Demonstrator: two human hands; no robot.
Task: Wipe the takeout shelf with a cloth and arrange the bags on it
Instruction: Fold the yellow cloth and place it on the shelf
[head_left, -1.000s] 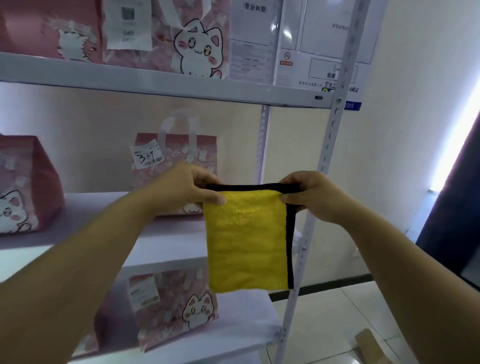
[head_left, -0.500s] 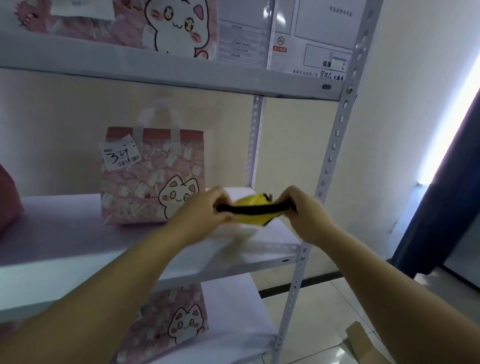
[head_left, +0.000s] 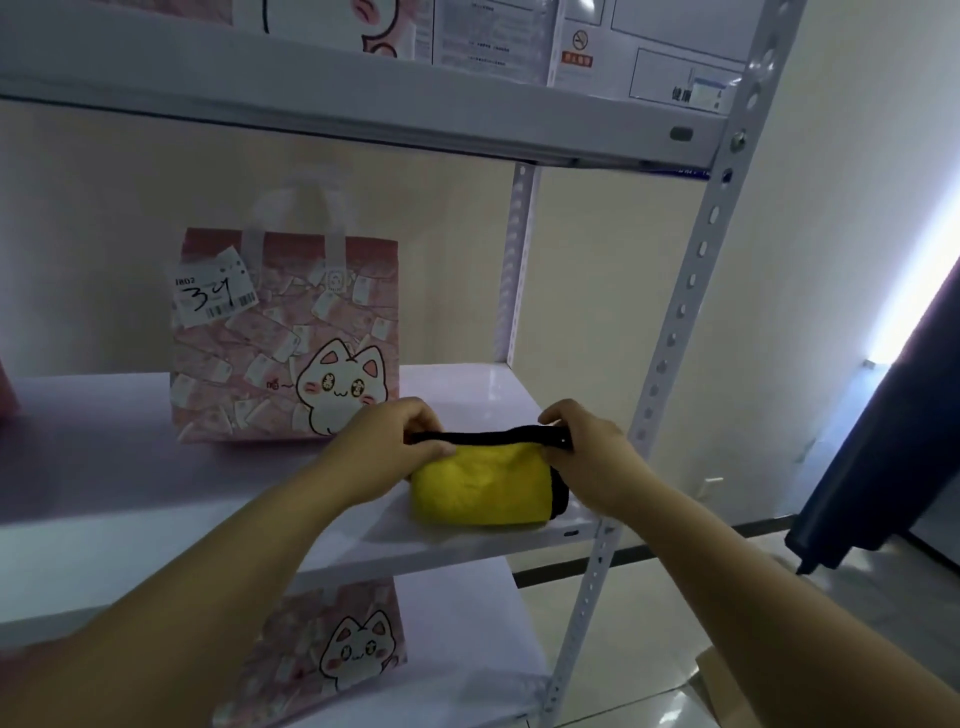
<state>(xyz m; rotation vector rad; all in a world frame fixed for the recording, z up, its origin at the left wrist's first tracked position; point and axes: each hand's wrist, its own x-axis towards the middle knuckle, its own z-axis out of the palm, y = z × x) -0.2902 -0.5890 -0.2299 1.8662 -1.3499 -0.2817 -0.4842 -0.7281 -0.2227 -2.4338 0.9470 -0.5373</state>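
The person's left hand (head_left: 384, 452) and right hand (head_left: 589, 460) each pinched one end of the black-trimmed top edge of a fluffy yellow cloth (head_left: 480, 491), with the fingers curled tight over the trim. The cloth sagged in a loose bundle and rested on the white middle shelf board (head_left: 156, 499), near its front right corner, just beside the perforated white metal upright (head_left: 680, 322). Farther back and to the left stood a pink cat-print takeout bag (head_left: 285, 343), upright, with a white paper label (head_left: 215, 293) marked 34. A second pink cat bag (head_left: 343, 644) stood on the shelf below.
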